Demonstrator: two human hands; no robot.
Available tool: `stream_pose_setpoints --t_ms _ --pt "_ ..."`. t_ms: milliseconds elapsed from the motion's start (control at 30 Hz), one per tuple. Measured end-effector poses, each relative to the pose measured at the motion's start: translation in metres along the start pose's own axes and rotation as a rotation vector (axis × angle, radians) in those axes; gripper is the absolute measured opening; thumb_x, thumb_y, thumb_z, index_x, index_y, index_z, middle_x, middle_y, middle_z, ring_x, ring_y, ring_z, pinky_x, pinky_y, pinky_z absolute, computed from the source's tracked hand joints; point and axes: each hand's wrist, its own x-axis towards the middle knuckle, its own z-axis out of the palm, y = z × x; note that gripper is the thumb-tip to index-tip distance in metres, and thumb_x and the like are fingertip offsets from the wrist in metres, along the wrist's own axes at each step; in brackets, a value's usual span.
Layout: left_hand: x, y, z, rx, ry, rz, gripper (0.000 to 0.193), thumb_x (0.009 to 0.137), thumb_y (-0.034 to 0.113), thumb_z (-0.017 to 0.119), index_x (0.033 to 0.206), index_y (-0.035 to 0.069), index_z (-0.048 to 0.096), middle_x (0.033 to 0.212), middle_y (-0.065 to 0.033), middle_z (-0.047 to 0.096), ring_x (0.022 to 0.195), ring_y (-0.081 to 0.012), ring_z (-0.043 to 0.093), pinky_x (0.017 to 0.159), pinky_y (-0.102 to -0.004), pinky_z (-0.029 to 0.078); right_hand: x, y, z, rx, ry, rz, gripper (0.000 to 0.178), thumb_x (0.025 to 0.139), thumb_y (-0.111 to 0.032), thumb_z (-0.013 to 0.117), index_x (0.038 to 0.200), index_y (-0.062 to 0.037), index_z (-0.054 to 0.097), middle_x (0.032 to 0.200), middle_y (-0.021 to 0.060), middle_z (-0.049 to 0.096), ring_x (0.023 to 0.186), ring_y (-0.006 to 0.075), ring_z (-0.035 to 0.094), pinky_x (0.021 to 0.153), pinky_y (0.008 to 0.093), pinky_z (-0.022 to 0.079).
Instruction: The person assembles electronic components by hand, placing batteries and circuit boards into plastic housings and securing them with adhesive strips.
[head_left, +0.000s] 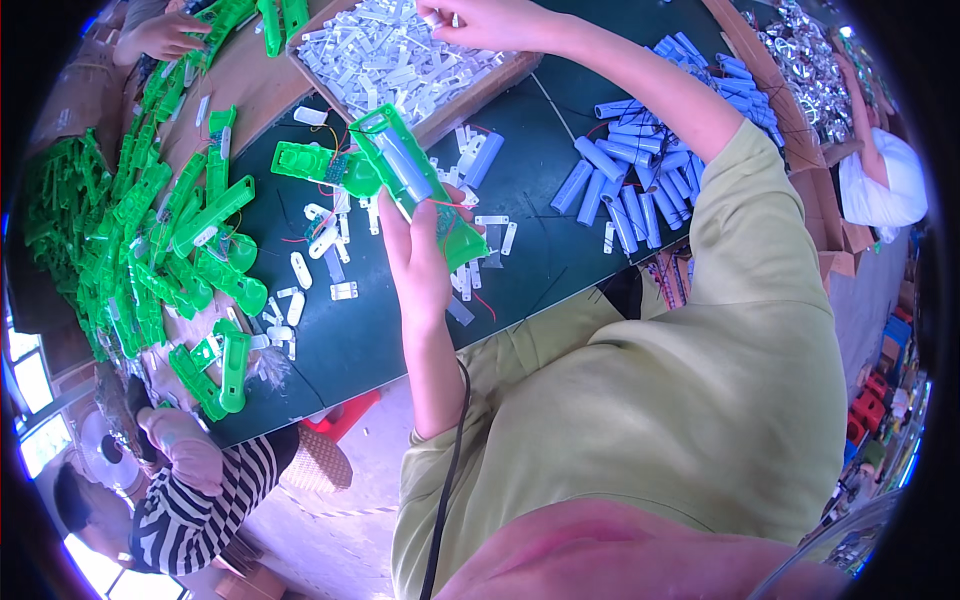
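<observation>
A long, bright green, glossy plastic housing (458,236) with a smooth blue cylinder (402,165) lying along its trough is held, tilted, above the dark green tabletop (350,375); the left hand (422,250) has its thumb and fingers closed around the housing's lower half. It should handle as light and stiff, perhaps a little slippery; the thin red wire (455,205) looks the fragile part, so the long side walls seem the safest hold. At one o'clock from it, the right hand (490,22) reaches over a shallow cardboard box (480,97) of small white plastic pieces (365,60), fingers bent downward; whether they pinch anything, I cannot tell. At three o'clock lies a pile of blue cylinders with wires (640,165), at eight o'clock a heap of green plastic housings (170,250). No brand, label or other writing is legible on these parts.
</observation>
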Motion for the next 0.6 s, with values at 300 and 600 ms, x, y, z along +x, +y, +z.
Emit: stream_pose_setpoints --t_ms 300,600 --pt "-0.017 -0.003 0.004 0.110 -0.151 0.305 0.044 0.092 0.004 0.041 0.133 -0.001 0.025 0.104 -0.0158 0.054 0.085 -0.0175 0.058 0.073 -0.0321 0.052 -0.079 -0.092 -0.044 0.417 0.321 -0.258 0.013 0.085 -0.004 0.064 0.092 -0.0017 0.054 0.083 0.0096 0.064 0.074 0.0179 0.066 0.065 0.0297 0.051" --pt "-0.035 -0.001 0.018 0.227 -0.201 0.467 0.047 0.091 0.003 0.043 0.133 -0.003 0.022 0.104 -0.0175 0.055 0.081 -0.0163 0.057 0.071 -0.0305 0.050 -0.107 -0.114 -0.035 0.782 0.307 -0.253 0.011 0.088 -0.002 0.062 0.091 -0.0029 0.051 0.096 0.0060 0.060 0.078 0.0096 0.058 0.068 0.0241 0.046"
